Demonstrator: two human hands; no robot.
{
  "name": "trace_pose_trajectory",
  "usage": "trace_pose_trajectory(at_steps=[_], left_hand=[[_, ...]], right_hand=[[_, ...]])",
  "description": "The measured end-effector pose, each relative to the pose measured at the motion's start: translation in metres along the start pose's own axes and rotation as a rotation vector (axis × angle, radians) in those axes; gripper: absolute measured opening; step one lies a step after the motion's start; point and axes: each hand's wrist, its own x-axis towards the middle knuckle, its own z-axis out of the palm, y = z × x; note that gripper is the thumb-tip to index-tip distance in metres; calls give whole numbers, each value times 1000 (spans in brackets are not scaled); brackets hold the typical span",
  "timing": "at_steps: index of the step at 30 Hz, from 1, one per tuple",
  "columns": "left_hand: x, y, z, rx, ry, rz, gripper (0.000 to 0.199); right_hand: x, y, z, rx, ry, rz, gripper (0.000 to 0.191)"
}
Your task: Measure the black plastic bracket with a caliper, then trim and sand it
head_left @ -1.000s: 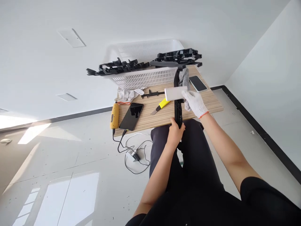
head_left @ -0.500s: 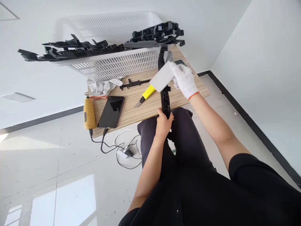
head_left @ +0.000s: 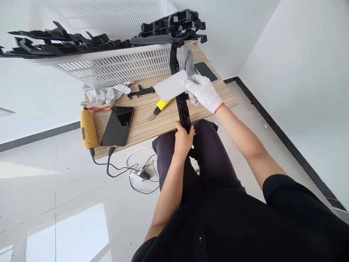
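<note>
My bare left hand (head_left: 183,141) grips the near end of a long black plastic part (head_left: 183,112) at the table's front edge. The part runs away from me towards the basket. My right hand (head_left: 204,91), in a white knitted glove with an orange cuff, pinches a thin pale rectangular sheet (head_left: 170,86). That sheet hangs over the middle of the part and hides a stretch of it; whether they touch I cannot tell. A yellow-handled utility knife (head_left: 163,104) lies just left of the part, blade towards me. Further left rests a small black plastic piece (head_left: 140,91).
A white slatted basket (head_left: 120,65) heaped with black plastic parts (head_left: 81,44) stands at the back of the wooden table (head_left: 147,127). At left are a glove (head_left: 105,96), a yellow tool (head_left: 88,129) and a corded dark phone (head_left: 118,126). Another phone (head_left: 206,71) lies right. Cables and a power strip (head_left: 137,176) are on the floor.
The view has shifted, so the table things appear further left. My right hand has brought the sheet a little lower and flatter across the part. My left hand keeps its grip.
</note>
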Motion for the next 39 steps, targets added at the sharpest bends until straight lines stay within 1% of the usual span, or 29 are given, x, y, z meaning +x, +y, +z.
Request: trace_pose_trajectory(at_steps=[3,7,11,13,15,18,19,21,23,24,27,30,31,34,35,37,39], left_hand=[[-1,1,-1,10,3,-6,28],[-1,2,-2,31,21,-15,27],[-1,0,-2,15,9,4,27],[-1,-1,-3,14,8,9,27],[-1,-1,-3,22,5,6,28],[-2,1,-4,29,8,5,27],[-2,1,-4,28,5,8,27],[-2,1,-3,25,-7,10,27],[-2,1,-3,21,-6,4,27],[-2,1,-2,19,0,2,27],[-2,1,-2,10,9,13,28],[-2,1,-2,3,12,9,27],[-2,1,-2,2,12,6,28],[-2,2,-1,-4,5,-1,27],[-3,3,-1,-6,4,-4,27],[-3,4,-1,-5,8,-13,27],[-4,5,-2,5,12,-24,28]], right_hand=[[1,5,4,4,23,-46,47],[3,12,8,-34,-33,-34,50],[6,10,10,-64,-44,-50,47],[6,9,12,-83,-25,-63,48],[6,9,14,-125,-11,-92,48],[5,10,16,-197,-26,-136,48],[4,10,17,-190,-10,-145,48],[2,9,16,-131,25,-119,51],[1,9,14,-83,-12,-93,53],[0,8,13,-62,-17,-102,54],[-1,9,7,-1,27,-149,51],[-1,12,2,-19,-82,-75,51],[-2,12,1,-29,-90,-66,52],[-2,10,0,-1,53,-113,52],[-2,8,1,8,83,-126,53],[-2,4,3,11,83,-139,55],[-2,1,5,-33,62,-160,54]])
